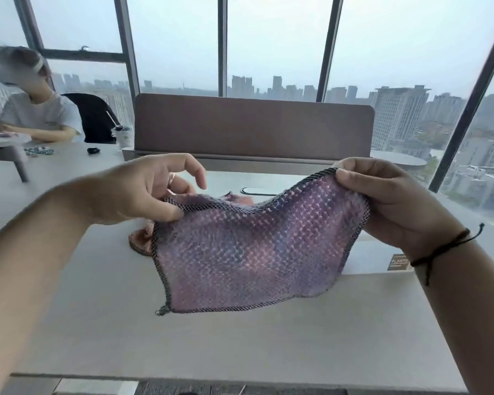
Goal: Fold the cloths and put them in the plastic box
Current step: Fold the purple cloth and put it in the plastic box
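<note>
Across the lower half of the view stretches a pale grey tabotop surface, the tabletop [240, 346], with a brown divider panel [254, 126] standing along its far edge and tall windows [274, 38] behind showing a hazy city skyline. At the far left another person [37, 109] in a white shirt sits at the same tabletop by a black chair [94, 118], with a lidded cup and straw [123, 135] near them.

Above the middle of the tabletop a purple waffle-textured cloth [251, 249] with dark stitched edging hangs in the air, held by its top edge and sagging between the two hands. Its lower corners dangle free, just over the surface. Behind it, partly hidden, a pink cloth [143, 235] lies on the tabletop.

The left hand [143, 192] pinches the cloth's top left corner between thumb and fingers, grip closed on the fabric. The right hand [394, 201] grips the top right corner the same way, thumb pressed over the edging. A dark cord bracelet [442, 246] circles the right wrist.
</note>
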`<action>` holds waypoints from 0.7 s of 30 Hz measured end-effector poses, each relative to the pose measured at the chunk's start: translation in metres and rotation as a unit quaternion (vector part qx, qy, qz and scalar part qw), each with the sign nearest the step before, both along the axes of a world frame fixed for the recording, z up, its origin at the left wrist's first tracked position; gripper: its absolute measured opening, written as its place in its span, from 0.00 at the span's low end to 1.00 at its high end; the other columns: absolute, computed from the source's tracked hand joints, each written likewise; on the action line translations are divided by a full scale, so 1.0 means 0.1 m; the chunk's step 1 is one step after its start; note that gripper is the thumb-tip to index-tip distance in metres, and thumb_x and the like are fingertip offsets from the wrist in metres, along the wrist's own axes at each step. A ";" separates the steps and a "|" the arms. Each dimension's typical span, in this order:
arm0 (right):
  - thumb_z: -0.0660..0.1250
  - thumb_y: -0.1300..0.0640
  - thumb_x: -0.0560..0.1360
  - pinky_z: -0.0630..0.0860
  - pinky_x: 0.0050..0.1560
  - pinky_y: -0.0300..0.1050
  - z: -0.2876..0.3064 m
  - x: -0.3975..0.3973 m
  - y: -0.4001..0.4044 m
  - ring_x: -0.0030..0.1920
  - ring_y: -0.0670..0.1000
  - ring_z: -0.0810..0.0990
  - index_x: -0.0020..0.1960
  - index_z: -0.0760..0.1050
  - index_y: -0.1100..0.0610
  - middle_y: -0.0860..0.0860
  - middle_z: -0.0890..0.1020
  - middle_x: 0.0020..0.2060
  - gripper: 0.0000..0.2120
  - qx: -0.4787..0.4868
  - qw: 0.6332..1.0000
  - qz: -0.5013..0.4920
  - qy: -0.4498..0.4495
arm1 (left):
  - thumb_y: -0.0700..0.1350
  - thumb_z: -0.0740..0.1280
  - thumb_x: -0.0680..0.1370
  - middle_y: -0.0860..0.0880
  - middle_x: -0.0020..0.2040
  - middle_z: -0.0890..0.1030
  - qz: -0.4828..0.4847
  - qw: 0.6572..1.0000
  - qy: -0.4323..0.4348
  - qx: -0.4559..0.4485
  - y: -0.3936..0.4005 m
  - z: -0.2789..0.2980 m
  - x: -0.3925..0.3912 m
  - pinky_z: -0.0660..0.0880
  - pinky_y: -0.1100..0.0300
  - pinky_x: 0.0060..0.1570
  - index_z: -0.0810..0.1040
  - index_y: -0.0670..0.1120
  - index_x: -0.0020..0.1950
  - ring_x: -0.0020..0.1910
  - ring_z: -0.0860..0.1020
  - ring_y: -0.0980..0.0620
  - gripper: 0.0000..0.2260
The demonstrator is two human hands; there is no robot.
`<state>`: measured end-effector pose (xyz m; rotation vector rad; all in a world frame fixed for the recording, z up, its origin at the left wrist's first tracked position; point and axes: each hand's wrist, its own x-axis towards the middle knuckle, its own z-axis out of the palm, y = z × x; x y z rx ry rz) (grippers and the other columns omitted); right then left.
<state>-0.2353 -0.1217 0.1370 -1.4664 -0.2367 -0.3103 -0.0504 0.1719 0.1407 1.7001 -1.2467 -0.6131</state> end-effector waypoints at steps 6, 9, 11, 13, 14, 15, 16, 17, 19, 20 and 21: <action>0.70 0.61 0.73 0.75 0.39 0.43 -0.51 0.50 -0.14 0.36 0.51 0.78 0.46 0.82 0.64 0.58 0.82 0.39 0.07 0.001 0.986 -0.124 0.114 | 0.30 0.74 0.69 0.44 0.43 0.83 0.094 0.988 0.115 -0.042 -0.27 -0.48 0.31 0.78 0.63 0.34 0.77 0.42 0.52 0.37 0.81 0.52 0.16; 0.73 0.62 0.73 0.76 0.40 0.45 -1.05 0.80 -0.16 0.37 0.51 0.79 0.43 0.84 0.59 0.55 0.84 0.38 0.01 -0.046 0.950 -0.239 0.197 | 0.37 0.77 0.69 0.48 0.40 0.84 0.171 0.983 0.051 0.033 -0.38 -1.01 0.49 0.75 0.67 0.35 0.80 0.41 0.52 0.37 0.79 0.55 0.13; 0.74 0.61 0.72 0.76 0.36 0.40 -1.42 0.94 -0.19 0.34 0.49 0.79 0.40 0.84 0.56 0.52 0.84 0.34 0.03 -0.111 0.923 -0.290 0.227 | 0.41 0.77 0.72 0.55 0.35 0.84 0.205 0.973 -0.021 0.107 -0.41 -1.37 0.59 0.73 0.68 0.39 0.84 0.46 0.48 0.35 0.78 0.62 0.07; 0.75 0.59 0.72 0.72 0.29 0.34 -1.70 1.03 -0.22 0.32 0.47 0.78 0.38 0.84 0.54 0.47 0.83 0.30 0.04 -0.156 0.901 -0.328 0.238 | 0.45 0.76 0.73 0.58 0.32 0.84 0.256 0.961 -0.048 0.097 -0.42 -1.63 0.65 0.71 0.69 0.42 0.86 0.49 0.43 0.34 0.78 0.65 0.02; 0.75 0.56 0.71 0.72 0.30 0.33 -1.78 1.05 -0.24 0.33 0.45 0.79 0.39 0.84 0.53 0.44 0.83 0.31 0.03 -0.183 0.889 -0.348 0.235 | 0.49 0.76 0.72 0.56 0.35 0.85 0.291 0.954 -0.045 0.063 -0.42 -1.72 0.67 0.71 0.67 0.44 0.86 0.50 0.41 0.36 0.79 0.64 0.04; 0.75 0.54 0.71 0.73 0.33 0.33 -1.84 1.07 -0.25 0.36 0.43 0.80 0.39 0.84 0.52 0.42 0.84 0.33 0.03 -0.209 0.880 -0.364 0.222 | 0.53 0.75 0.71 0.54 0.37 0.86 0.321 0.945 -0.049 0.035 -0.42 -1.78 0.71 0.72 0.65 0.45 0.87 0.50 0.39 0.38 0.80 0.62 0.08; 0.74 0.53 0.71 0.75 0.37 0.35 -1.87 1.10 -0.28 0.39 0.42 0.81 0.40 0.84 0.51 0.41 0.85 0.36 0.03 -0.228 0.875 -0.374 0.208 | 0.57 0.74 0.70 0.52 0.38 0.87 0.337 0.940 -0.059 0.017 -0.42 -1.81 0.73 0.72 0.66 0.44 0.87 0.50 0.38 0.38 0.80 0.61 0.11; 0.74 0.52 0.71 0.77 0.41 0.38 -1.89 1.11 -0.28 0.41 0.42 0.82 0.40 0.85 0.50 0.41 0.85 0.37 0.02 -0.237 0.874 -0.377 0.196 | 0.58 0.73 0.70 0.51 0.37 0.86 0.345 0.936 -0.073 0.005 -0.42 -1.83 0.74 0.71 0.69 0.40 0.87 0.49 0.38 0.35 0.79 0.61 0.13; 0.74 0.51 0.71 0.79 0.46 0.43 -1.89 1.13 -0.30 0.42 0.42 0.82 0.40 0.85 0.48 0.40 0.85 0.37 0.02 -0.250 0.874 -0.374 0.182 | 0.56 0.73 0.72 0.46 0.35 0.85 0.352 0.931 -0.101 -0.006 -0.43 -1.87 0.76 0.68 0.70 0.33 0.87 0.48 0.39 0.30 0.76 0.59 0.12; 0.75 0.51 0.71 0.79 0.46 0.43 -1.89 1.12 -0.30 0.41 0.41 0.82 0.39 0.85 0.47 0.40 0.85 0.37 0.02 -0.257 0.874 -0.372 0.177 | 0.54 0.74 0.73 0.46 0.36 0.86 0.352 0.929 -0.114 -0.012 -0.43 -1.88 0.75 0.68 0.69 0.33 0.87 0.49 0.39 0.31 0.76 0.57 0.10; 0.75 0.51 0.71 0.79 0.46 0.43 -1.89 1.10 -0.30 0.41 0.41 0.82 0.38 0.84 0.46 0.39 0.85 0.36 0.02 -0.263 0.874 -0.371 0.172 | 0.52 0.74 0.73 0.49 0.37 0.86 0.352 0.928 -0.125 -0.020 -0.43 -1.90 0.75 0.69 0.70 0.34 0.86 0.50 0.40 0.34 0.79 0.57 0.07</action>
